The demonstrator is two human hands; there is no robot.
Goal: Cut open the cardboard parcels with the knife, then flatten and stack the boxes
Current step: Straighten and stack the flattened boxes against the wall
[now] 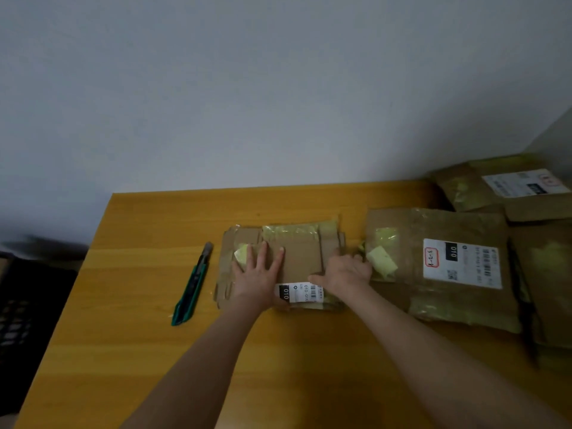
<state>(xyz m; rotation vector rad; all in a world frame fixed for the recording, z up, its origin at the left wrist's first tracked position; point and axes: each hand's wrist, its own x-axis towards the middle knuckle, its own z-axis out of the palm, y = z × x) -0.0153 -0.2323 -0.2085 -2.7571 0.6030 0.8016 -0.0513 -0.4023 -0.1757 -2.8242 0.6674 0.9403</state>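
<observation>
Wooden table point(139, 335), flattened box point(303, 255): left hand point(257, 274) flat atop, right hand point(345, 272) curled round its edge.

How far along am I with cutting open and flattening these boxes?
Done: several flattened boxes lie piled at the right, and the knife is set down on the table. In hand: left hand presses flat on the middle box, right hand at its right edge. Left: probably stacking it on the pile.

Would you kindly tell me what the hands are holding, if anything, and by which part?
The left hand presses flat on the flattened box; the right hand lies at its right edge, grip unclear.
</observation>
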